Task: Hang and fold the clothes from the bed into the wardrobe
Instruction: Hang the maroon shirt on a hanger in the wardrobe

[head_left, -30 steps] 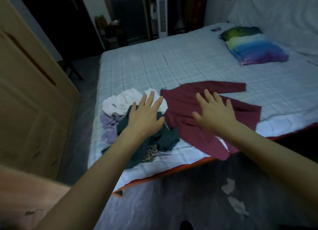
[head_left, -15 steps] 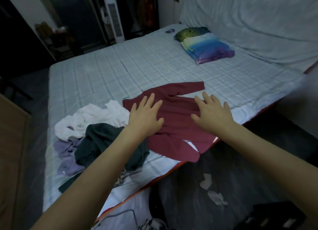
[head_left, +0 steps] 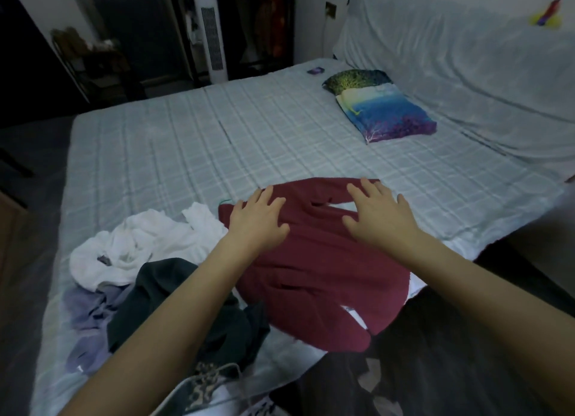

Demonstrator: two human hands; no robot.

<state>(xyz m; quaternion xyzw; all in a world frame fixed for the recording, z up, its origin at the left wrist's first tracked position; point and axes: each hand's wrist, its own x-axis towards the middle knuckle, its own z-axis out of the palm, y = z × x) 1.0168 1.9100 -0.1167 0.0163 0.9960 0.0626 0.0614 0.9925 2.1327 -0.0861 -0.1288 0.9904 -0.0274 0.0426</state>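
On the bed (head_left: 280,129), near its edge, a maroon top (head_left: 317,269) lies spread beside a clothes pile (head_left: 137,272); left hand (head_left: 258,222) and right hand (head_left: 379,216) press flat on it, fingers straight, gripping nothing

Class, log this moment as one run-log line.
stage: flattening | left hand: flat on maroon top | right hand: flat on it | pile: beside, unsorted | bed

Both hands slid up the maroon top (head_left: 314,260): left hand (head_left: 259,222) off the dark pile, right hand (head_left: 378,216) near the sleeve.
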